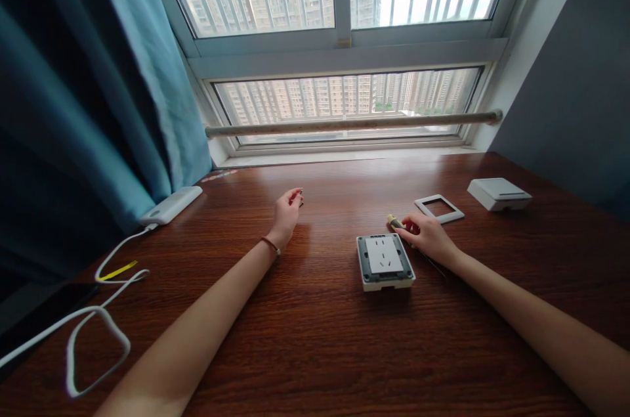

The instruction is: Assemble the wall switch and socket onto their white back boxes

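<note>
Holding screwdriver (pixel 394 222) near socket (pixel 384 255) — right hand (pixel 430 238); left hand (pixel 286 215) — small item (pixel 301 192).

left wrist: thin reddish-brown bracelet (pixel 269 244), small pale bead (pixel 278 251) | left forearm (pixel 216 318), right forearm (pixel 522 308): bare | left hand (pixel 286 215), right hand (pixel 429 238): bare

Glossy wood-grain tabletop (pixel 305 338); smooth plastic socket (pixel 384 255); cloth curtain (pixel 132 75).

My left arm (pixel 216 318) stretches toward the tabletop's (pixel 295 351) far edge, its hand (pixel 286 212) pinched; my right arm (pixel 531 318) slants in from the right side, its hand (pixel 427 237) curled, knuckles up.
</note>
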### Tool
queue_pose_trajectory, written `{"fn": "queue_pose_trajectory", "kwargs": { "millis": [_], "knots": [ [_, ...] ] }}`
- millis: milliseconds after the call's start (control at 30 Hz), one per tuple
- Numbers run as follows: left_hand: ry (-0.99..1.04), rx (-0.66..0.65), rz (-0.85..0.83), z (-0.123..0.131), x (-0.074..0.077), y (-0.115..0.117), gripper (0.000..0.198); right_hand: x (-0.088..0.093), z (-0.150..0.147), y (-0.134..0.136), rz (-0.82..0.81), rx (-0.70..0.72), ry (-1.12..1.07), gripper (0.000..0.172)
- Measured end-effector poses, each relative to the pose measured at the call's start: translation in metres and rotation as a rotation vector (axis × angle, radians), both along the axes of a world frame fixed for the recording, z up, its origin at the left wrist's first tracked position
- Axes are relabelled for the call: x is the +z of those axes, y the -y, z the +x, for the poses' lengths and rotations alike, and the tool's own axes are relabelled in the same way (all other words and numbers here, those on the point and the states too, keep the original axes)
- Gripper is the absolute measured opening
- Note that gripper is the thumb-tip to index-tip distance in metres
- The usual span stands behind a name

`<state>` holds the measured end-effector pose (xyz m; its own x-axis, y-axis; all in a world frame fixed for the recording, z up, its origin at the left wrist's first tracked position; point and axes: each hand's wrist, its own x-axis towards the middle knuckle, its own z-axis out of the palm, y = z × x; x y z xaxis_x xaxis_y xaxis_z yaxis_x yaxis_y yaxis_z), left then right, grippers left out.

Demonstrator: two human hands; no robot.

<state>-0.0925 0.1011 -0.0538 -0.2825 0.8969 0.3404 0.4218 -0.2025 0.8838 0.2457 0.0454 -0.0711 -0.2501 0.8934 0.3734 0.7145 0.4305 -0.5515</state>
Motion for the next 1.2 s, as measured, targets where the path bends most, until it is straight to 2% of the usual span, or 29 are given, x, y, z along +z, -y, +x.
{"fn": "queue_pose_trajectory", "kwargs": {
  "millis": [67,167,233,300,367,533,600,700,833,900,1000,1200],
  "knots": [
    [0.077,-0.111,-0.036,0.024,0.005,0.014,0.034,0.001,0.001,-0.001,-0.053,-0.002,-0.108,0.028],
    [0.156,-0.251,-0.063,0.057,0.014,0.043,0.033,0.001,0.004,-0.005,-0.230,-0.035,-0.460,0.028],
    [0.195,-0.328,-0.069,0.073,0.019,0.064,0.029,0.001,0.006,-0.009,-0.327,-0.040,-0.643,0.031],
    [0.263,-0.469,-0.091,0.083,0.020,0.081,0.023,0.002,0.008,-0.012,-0.376,-0.034,-0.746,0.038],
    [0.221,-0.553,-0.094,0.087,0.017,0.093,0.019,0.004,0.009,-0.014,-0.419,-0.026,-0.864,0.042],
    [0.037,-0.571,0.045,0.085,0.006,0.104,0.014,0.019,0.009,-0.011,-0.488,-0.002,-1.081,0.039],
    [0.019,-0.615,0.076,0.084,0.006,0.106,0.014,0.031,0.007,-0.009,-0.499,0.023,-1.183,0.035],
    [-0.010,-0.678,0.062,0.084,0.008,0.107,0.014,0.060,0.001,-0.009,-0.473,0.145,-1.330,0.029],
    [-0.048,-0.683,0.038,0.085,0.009,0.108,0.012,0.103,-0.020,-0.007,-0.335,0.321,-1.217,0.026],
    [-0.057,-0.673,0.039,0.085,0.009,0.107,0.011,0.114,-0.034,-0.002,-0.226,0.352,-1.168,0.024],
    [-0.061,-0.660,0.046,0.085,0.006,0.106,0.011,0.113,-0.053,0.012,-0.058,0.325,-1.112,0.021],
    [-0.041,-0.657,0.070,0.085,0.001,0.104,0.013,0.093,-0.061,0.033,-0.045,0.327,-0.947,0.020]
  ]
}}
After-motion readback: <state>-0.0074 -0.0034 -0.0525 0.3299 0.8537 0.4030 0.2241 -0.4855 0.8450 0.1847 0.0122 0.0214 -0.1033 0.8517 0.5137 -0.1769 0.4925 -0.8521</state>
